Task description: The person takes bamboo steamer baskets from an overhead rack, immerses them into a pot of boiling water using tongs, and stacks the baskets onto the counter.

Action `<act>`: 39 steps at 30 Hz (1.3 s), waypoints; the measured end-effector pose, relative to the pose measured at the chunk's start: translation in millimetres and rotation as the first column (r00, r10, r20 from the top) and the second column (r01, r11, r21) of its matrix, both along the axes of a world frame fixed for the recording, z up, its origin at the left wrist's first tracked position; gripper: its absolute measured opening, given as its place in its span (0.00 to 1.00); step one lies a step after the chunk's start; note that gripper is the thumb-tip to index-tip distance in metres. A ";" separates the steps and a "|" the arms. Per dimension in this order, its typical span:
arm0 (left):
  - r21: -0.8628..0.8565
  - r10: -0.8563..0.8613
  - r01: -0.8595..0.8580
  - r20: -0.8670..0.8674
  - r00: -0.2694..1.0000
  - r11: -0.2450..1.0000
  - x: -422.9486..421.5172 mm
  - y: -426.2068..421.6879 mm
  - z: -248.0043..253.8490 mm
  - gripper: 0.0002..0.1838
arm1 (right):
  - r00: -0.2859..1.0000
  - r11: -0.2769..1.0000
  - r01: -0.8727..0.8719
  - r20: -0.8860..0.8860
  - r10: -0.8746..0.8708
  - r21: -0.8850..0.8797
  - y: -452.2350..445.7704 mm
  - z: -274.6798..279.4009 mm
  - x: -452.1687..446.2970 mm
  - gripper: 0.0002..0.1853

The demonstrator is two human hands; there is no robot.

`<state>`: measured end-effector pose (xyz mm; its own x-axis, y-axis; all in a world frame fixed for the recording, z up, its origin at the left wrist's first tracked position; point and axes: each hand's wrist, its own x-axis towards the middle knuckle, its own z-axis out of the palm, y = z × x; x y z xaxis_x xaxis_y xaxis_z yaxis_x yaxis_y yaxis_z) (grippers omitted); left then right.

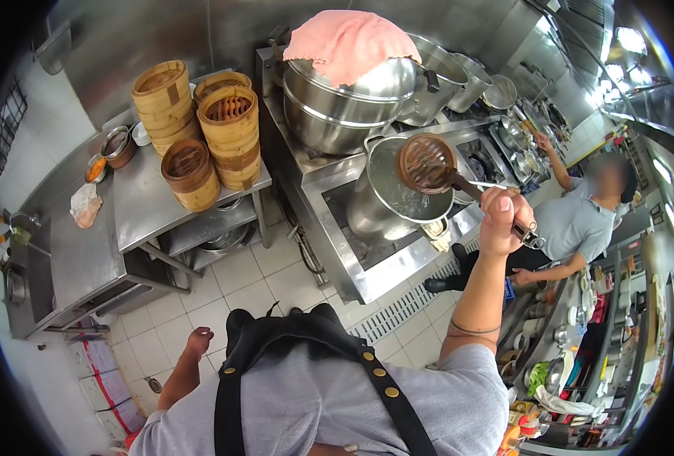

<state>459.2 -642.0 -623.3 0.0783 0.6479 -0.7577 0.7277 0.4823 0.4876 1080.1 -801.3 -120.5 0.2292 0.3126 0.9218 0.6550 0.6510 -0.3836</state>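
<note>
My right hand (499,220) is wrapped round the handle of metal tongs (470,188). At the far end of the tongs a small round bamboo steamer basket (427,163) is held tilted over a tall steel pot (389,205) of bubbling water. My left hand (199,341) hangs low at my left side, away from the work surfaces, its fingers curled with nothing visible in them.
Stacked bamboo steamers (232,137) stand on a steel table (143,213) at the left. A large lidded pot (337,114) with a pink cloth (344,42) sits behind the tall pot. Another person (572,228) stands at the right, one arm reaching toward the stove.
</note>
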 end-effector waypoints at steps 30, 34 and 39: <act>0.136 -0.067 0.050 0.127 0.990 0.989 -60.2 13.9 37.6 0.25 | 0.819 0.863 -0.465 -0.274 0.504 0.196 122.5 7.2 -146.7 0.18; 0.083 0.000 -0.008 0.102 0.995 0.996 -112.8 15.7 44.2 0.25 | 0.778 0.860 -0.495 -0.380 0.501 0.120 221.0 -7.6 -237.1 0.18; 0.008 0.275 -0.279 0.134 0.952 0.960 -236.3 -17.6 -26.5 0.23 | 0.800 0.882 -0.471 -0.416 0.432 0.009 297.6 13.7 -305.7 0.20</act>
<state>222.9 -659.6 -649.8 -0.0101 0.6780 -0.7350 0.4967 0.6413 0.5848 774.4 -503.7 -106.7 0.3776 0.5487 0.7459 0.0753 0.7847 -0.6153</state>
